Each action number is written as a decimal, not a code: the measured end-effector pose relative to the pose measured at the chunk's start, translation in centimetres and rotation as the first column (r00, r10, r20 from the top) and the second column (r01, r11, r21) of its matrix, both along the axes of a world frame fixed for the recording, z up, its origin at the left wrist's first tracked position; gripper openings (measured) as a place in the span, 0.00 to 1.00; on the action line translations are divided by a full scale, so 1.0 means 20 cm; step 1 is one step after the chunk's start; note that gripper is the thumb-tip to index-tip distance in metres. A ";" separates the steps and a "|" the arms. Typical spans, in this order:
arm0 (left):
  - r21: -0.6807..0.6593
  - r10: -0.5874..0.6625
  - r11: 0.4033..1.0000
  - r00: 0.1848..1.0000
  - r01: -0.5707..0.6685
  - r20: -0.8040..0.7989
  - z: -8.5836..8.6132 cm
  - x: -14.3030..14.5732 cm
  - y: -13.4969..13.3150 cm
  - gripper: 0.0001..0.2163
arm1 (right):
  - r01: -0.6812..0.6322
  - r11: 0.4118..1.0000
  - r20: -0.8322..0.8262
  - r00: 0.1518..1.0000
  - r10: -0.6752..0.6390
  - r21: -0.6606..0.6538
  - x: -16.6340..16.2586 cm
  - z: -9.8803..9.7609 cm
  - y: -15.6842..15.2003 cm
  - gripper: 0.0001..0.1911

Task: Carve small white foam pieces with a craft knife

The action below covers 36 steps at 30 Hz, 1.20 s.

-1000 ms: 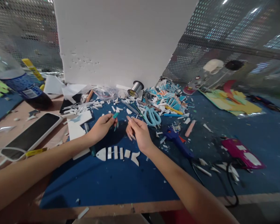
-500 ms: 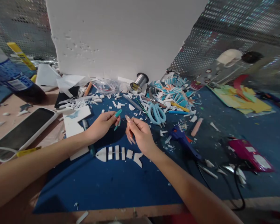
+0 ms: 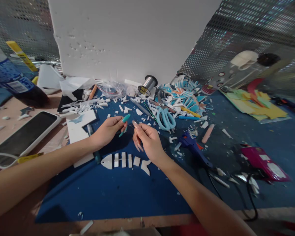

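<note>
Above a row of white foam fish pieces [image 3: 123, 159], my two hands face each other. My left hand [image 3: 110, 129] is closed in a pinch, with long teal tips at its thumb and finger that look like nails. A thin strand [image 3: 130, 126], hard to make out, runs from it to my right hand [image 3: 148, 139], whose thumb and forefinger are pinched together with the other fingers curled. The fish pieces lie flat: a head with an eye hole, several rectangular segments and a forked tail. A dark teal pen-like tool [image 3: 96, 154] lies beside the head, partly under my left forearm.
A wire spool [image 3: 147, 86], light-blue scissors [image 3: 166, 118] and heaps of foam scraps [image 3: 184, 95] lie behind my hands. At right are a blue glue gun [image 3: 195, 149] and a magenta packet [image 3: 264, 162]; at left a phone [image 3: 27, 134] and a cola bottle [image 3: 19, 85].
Both hands stay almost in place, still pinching; my right hand has shifted very slightly right. The whole view has moved a little. The fish pieces lie as before.
</note>
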<state>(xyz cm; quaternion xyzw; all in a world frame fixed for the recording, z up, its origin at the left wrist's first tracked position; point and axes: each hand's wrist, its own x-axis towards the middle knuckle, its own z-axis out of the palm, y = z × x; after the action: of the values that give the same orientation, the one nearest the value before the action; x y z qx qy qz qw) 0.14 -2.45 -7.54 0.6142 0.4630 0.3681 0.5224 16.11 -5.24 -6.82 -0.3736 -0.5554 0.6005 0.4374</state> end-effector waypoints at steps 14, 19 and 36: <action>0.012 -0.002 1.000 1.000 0.002 -0.018 0.00 0.00 0.00 0.18 | 0.021 1.000 0.014 1.000 -0.022 0.003 0.00 -0.01 0.00 0.23; 0.007 -0.011 1.000 1.000 0.011 -0.008 0.01 0.00 -0.01 0.18 | 0.025 1.000 0.016 1.000 -0.025 0.001 0.00 0.00 0.00 0.23; 0.157 -0.012 0.987 0.993 0.031 -0.120 0.02 0.00 -0.05 0.14 | 0.072 0.997 0.110 0.991 -0.070 -0.019 0.00 -0.03 0.02 0.22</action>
<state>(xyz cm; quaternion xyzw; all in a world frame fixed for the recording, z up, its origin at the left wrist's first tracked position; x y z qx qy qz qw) 0.13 -3.37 -7.05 0.6796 0.4559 0.3609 0.4472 16.08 -4.92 -7.47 -0.4306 -0.5580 0.5694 0.4232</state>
